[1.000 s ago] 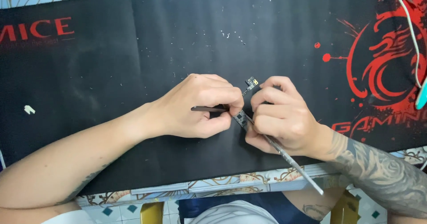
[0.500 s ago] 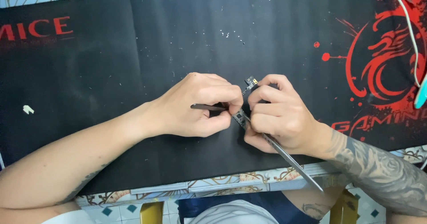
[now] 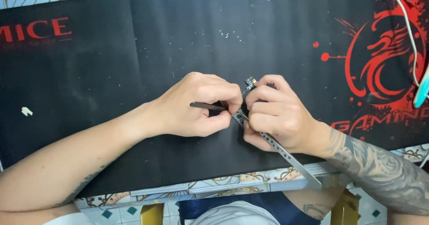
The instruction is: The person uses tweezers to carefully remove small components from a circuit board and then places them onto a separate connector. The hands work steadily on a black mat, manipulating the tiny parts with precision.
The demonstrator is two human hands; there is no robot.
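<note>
From the head camera I see my left hand [image 3: 196, 104] pinched tight around a thin dark tool [image 3: 206, 105], its tip lost behind the fingers. My right hand [image 3: 275, 115] is clenched on a long perforated metal strip [image 3: 290, 156] (it runs down past the table edge), with a small dark component [image 3: 249, 83] poking up above the fingers. Both hands meet at mid-table on the black mat [image 3: 134, 51].

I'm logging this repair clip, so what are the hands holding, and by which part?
The left hand pinches a thin dark tool near its working tip. The right hand grips a long perforated metal strip at its upper end, beside a small dark component.
</note>
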